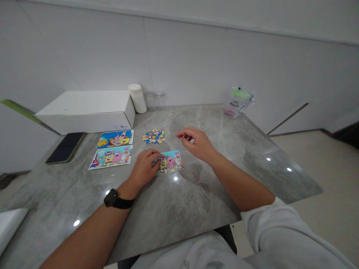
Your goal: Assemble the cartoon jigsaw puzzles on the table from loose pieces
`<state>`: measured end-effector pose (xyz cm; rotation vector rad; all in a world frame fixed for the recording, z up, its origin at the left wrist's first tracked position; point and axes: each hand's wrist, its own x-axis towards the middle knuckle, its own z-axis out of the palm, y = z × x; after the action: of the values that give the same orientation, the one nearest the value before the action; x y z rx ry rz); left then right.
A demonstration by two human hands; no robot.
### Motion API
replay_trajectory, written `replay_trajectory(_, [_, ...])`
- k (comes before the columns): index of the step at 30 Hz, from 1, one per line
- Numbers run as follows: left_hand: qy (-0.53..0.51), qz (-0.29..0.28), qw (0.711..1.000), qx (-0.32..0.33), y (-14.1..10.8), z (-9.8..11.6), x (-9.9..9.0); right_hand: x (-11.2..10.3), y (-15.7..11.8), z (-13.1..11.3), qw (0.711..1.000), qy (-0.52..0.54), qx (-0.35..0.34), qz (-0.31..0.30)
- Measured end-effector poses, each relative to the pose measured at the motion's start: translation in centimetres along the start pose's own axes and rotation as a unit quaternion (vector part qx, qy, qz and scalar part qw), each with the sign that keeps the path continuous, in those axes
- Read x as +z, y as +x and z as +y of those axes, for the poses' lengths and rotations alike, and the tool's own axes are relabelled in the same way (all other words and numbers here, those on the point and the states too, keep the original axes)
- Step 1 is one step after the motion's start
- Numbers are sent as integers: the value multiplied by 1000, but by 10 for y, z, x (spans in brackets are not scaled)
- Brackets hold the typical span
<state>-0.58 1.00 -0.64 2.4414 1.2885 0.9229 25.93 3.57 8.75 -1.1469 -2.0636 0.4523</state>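
Note:
A small cartoon jigsaw puzzle (171, 161) lies flat on the table in front of me. My left hand (146, 164), with a black watch on its wrist, is bent over the puzzle's left end, its fingertips closed on it and hiding that part. To the right and slightly above the puzzle, my right hand (195, 142) hovers with fingers loosely curved. A gap shows between its thumb and index finger, and no piece is visible there. Beyond my hands sits a pile of loose puzzle pieces (154, 136), untouched by either hand.
Two cartoon picture cards, a blue one (116, 138) and a teal one (111, 157), lie left of the pile. Farther left is a phone (66, 148). Along the wall stand a white box (86, 108), a white bottle (137, 99), clear glasses (159, 101) and a plastic bag (238, 102).

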Motion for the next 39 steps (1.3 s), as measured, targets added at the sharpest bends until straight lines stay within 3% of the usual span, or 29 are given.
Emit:
replay_trajectory(5, [8,18,1000,-6,0,0,-3,-72,4,1,990,-97,50,89])
replay_trajectory(7, [15,36,999,-12,0,1,-4,-92,3,6,980,-133,63,133])
replay_trajectory(9, [21,47,999,-18,0,1,-5,-105,1,13,973,-170,69,137])
replay_trajectory(11, [24,46,998,-21,1,2,-5,-112,-2,21,972,-201,77,99])
replay_trajectory(16, [21,38,999,-29,1,4,-5,-119,-7,43,961,-235,116,-86])
replay_trajectory(21, [18,37,999,-31,1,4,-4,-106,-5,68,948,-258,95,-160])
replay_trajectory(31, [-16,141,987,-72,0,10,-12,-24,3,111,906,-313,141,-248])
replay_trajectory(39, [-38,161,983,-77,0,11,-11,-14,3,116,914,-271,117,-277])
